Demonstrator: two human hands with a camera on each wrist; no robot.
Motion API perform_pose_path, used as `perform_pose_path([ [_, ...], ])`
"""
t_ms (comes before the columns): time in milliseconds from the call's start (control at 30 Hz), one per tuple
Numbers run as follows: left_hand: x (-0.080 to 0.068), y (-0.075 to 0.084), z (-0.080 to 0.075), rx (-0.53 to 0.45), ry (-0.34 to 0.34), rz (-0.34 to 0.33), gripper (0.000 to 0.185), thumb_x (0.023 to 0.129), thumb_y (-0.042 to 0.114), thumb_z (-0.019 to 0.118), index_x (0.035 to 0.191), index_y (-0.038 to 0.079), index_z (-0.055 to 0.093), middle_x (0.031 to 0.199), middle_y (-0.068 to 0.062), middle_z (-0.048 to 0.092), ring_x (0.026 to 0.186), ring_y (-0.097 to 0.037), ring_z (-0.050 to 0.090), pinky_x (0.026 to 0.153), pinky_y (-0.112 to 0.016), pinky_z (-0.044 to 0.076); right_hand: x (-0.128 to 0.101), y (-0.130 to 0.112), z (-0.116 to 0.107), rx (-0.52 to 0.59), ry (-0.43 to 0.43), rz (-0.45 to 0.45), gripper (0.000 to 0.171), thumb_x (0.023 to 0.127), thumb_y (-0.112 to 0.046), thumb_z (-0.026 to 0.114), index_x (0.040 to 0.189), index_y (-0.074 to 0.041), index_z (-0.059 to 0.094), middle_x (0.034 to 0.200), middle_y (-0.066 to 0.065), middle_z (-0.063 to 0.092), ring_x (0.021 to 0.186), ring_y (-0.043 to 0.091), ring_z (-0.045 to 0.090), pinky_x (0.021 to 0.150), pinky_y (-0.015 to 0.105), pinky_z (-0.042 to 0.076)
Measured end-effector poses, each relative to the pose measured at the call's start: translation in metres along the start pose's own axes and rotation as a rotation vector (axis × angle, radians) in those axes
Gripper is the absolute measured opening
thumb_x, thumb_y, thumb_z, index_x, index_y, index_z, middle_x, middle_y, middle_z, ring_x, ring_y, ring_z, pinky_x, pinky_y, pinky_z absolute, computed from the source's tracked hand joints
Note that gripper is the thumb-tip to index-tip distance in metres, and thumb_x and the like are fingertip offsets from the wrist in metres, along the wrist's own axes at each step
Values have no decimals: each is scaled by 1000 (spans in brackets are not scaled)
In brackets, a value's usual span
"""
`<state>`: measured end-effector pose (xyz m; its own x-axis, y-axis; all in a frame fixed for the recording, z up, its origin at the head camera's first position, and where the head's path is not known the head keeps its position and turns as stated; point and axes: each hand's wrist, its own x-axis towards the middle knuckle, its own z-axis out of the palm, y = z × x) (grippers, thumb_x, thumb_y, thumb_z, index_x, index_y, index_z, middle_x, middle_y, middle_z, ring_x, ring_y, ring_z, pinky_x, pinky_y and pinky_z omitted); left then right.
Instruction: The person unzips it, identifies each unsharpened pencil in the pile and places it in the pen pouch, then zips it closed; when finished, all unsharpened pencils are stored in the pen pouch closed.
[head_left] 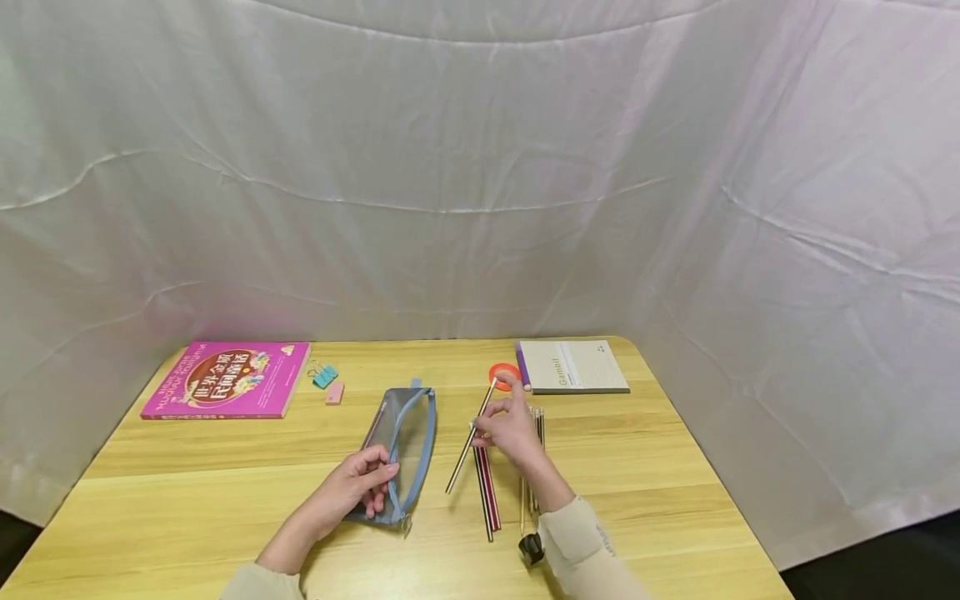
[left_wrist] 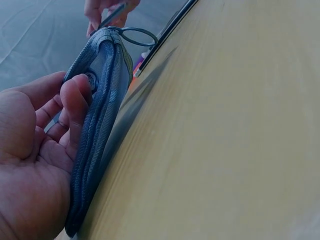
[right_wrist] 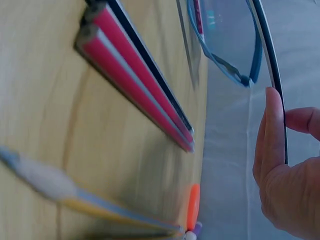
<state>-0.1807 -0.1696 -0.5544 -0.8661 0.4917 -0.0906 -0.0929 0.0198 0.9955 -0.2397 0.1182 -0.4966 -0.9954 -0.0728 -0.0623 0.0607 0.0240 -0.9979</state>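
A blue mesh pencil case [head_left: 405, 450] lies on the wooden table [head_left: 225, 492]. My left hand [head_left: 365, 485] grips its near end, thumb on the fabric [left_wrist: 100, 125]. My right hand [head_left: 510, 429] pinches a thin dark pencil [head_left: 471, 437] and holds it slanted above the table, just right of the case. In the right wrist view the pencil [right_wrist: 272, 70] runs past my fingers [right_wrist: 272, 135], with the case's open mouth [right_wrist: 227, 40] beyond it. Red pencils [head_left: 486, 490] [right_wrist: 135, 85] lie flat under that hand, and several pale pencils [head_left: 534, 467] lie to their right.
A pink book [head_left: 228, 379] lies at the back left, with binder clips [head_left: 325, 376] and a pink eraser [head_left: 334, 392] beside it. A red tape roll [head_left: 504, 374] and a grey notebook [head_left: 573, 367] sit at the back right. White cloth surrounds the table.
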Motion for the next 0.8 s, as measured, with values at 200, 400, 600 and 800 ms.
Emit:
perform_pose_path([
  [200,1,0,0,5,11,0,32,108,26,56,101,-4,47,81,-2,58,61,-9,60,53,-21,53,-1,5,20,-4,1,-31,89,83,18,64,155,-19,28,98,12,53,64,17,66,68,45,65],
  [400,1,0,1,-6,8,6,32,108,25,56,100,-5,46,80,-2,58,60,-9,60,53,-21,53,-5,4,40,26,-13,-54,90,83,19,65,155,-17,26,97,13,53,65,18,68,67,46,65],
  [600,1,-2,1,-9,12,3,32,108,25,56,99,-4,46,79,-1,58,60,-9,59,53,-21,52,-5,6,54,36,9,-68,90,81,18,67,154,-18,29,97,13,53,65,17,66,67,49,64],
  [800,0,-2,1,-10,13,8,32,108,25,56,100,-4,47,78,0,58,60,-9,59,52,-21,52,-5,8,62,13,12,-76,90,81,18,67,154,-16,28,95,15,54,63,23,67,66,52,64],
])
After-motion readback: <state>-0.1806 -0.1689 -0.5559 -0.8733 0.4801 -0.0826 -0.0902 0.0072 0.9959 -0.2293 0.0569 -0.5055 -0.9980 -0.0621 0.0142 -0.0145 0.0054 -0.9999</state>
